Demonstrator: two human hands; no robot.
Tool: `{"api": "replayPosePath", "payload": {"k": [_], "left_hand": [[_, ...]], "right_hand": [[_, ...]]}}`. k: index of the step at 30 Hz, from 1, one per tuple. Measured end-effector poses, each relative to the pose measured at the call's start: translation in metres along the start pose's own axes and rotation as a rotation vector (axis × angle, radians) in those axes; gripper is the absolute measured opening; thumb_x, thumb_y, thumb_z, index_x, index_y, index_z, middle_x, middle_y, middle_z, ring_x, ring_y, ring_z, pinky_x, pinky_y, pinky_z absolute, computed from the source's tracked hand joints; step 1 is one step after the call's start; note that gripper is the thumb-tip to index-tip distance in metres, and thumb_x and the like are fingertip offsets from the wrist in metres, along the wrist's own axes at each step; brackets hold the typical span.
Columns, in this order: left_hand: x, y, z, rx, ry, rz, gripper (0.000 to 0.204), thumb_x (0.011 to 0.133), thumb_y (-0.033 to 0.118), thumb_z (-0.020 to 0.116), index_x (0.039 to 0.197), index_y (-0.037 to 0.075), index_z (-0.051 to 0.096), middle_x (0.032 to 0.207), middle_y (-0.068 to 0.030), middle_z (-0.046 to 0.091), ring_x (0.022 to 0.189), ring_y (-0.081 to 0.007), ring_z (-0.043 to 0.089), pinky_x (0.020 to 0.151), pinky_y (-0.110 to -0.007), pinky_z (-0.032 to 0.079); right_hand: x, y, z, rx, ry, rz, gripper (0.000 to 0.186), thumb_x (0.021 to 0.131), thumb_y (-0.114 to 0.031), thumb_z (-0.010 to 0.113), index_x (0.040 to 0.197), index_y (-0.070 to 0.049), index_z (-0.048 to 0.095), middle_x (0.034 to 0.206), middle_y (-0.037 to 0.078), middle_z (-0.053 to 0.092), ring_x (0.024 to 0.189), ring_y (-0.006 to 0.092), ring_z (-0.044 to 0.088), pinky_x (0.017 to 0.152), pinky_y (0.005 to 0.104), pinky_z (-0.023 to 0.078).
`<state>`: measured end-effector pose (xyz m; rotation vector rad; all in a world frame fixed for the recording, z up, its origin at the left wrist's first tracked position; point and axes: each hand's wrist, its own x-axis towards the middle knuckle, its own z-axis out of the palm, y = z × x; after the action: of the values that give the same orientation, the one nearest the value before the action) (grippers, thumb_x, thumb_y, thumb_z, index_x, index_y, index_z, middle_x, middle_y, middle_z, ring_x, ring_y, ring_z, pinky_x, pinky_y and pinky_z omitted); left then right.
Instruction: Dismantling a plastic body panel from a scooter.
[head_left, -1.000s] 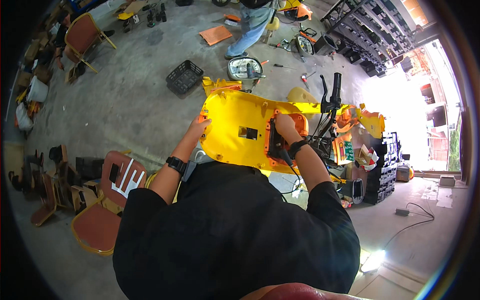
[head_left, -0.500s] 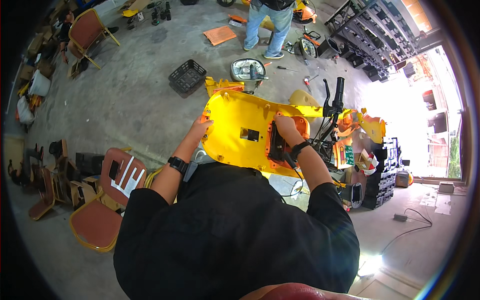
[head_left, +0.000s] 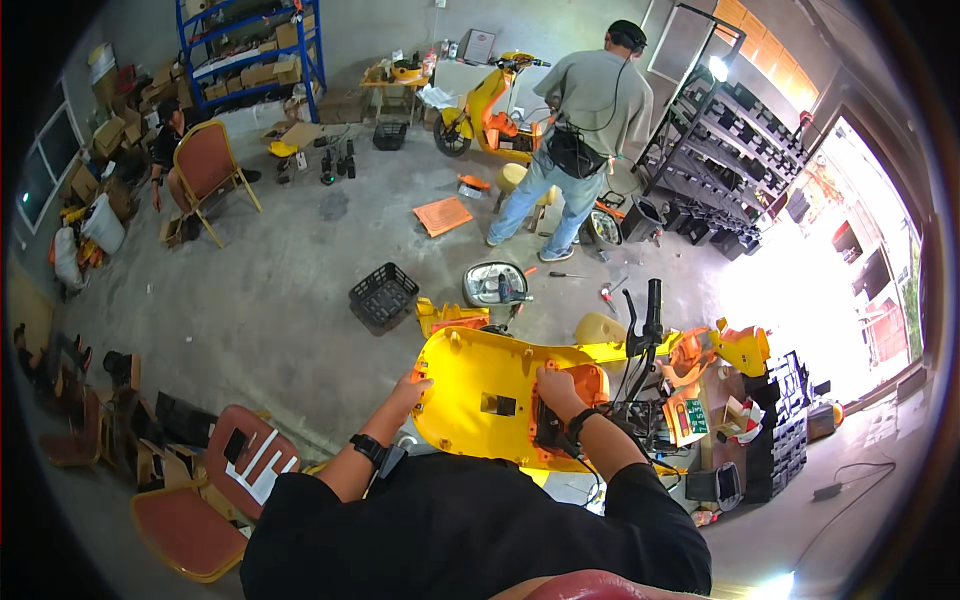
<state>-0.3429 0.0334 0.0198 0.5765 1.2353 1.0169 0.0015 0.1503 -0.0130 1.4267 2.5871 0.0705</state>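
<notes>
In front of me is a large yellow scooter body panel [head_left: 472, 380] with a rectangular hole near its middle. My left hand [head_left: 408, 391] is closed on its left end, thumb on top and the other fingers hidden. Toward the panel's right side, my right hand [head_left: 560, 392] is closed at the edge of an orange part [head_left: 592, 384] with a dark recess. Its fingertips are partly hidden. Just beyond it stand a black handlebar grip [head_left: 654, 306] with a brake lever and a bundle of black cables [head_left: 628, 402].
Beyond the panel lie a black crate [head_left: 384, 292], a light-coloured basin [head_left: 484, 284] holding a power drill [head_left: 510, 291], and loose tools. A co-worker [head_left: 600, 110] stands farther off near a yellow scooter [head_left: 488, 108]. Brown chairs [head_left: 190, 528] are at left; black racks [head_left: 784, 440] at right.
The view has tilted up, so the panel and my hands sit lower in the picture and the co-worker and back wall now show. Both hands keep their places on the panel.
</notes>
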Motion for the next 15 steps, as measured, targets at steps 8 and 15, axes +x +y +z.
{"api": "replayPosePath", "payload": {"k": [8, 15], "left_hand": [[0.0023, 0.0012, -0.0001, -0.034, 0.024, -0.015, 0.035, 0.088, 0.014, 0.054, 0.120, 0.001, 0.051, 0.107, -0.0091, 0.063, 0.095, -0.0214, 0.061, 0.085, -0.032, 0.046], [-0.0045, 0.0102, 0.0045, 0.004, 0.039, -0.019, 0.037, 0.088, 0.014, 0.053, 0.123, 0.002, 0.049, 0.110, -0.0090, 0.061, 0.097, -0.0216, 0.060, 0.086, -0.032, 0.045]], "right_hand": [[-0.0014, 0.0029, -0.0112, -0.032, 0.158, -0.192, 0.014, 0.083, -0.013, 0.054, 0.096, -0.008, 0.052, 0.092, 0.011, 0.062, 0.081, 0.0261, 0.066, 0.062, 0.0379, 0.052], [0.0042, -0.0009, -0.0039, 0.014, -0.058, 0.009, 0.016, 0.085, -0.015, 0.053, 0.099, -0.007, 0.052, 0.095, 0.013, 0.061, 0.085, 0.0259, 0.065, 0.066, 0.0385, 0.053]]}}
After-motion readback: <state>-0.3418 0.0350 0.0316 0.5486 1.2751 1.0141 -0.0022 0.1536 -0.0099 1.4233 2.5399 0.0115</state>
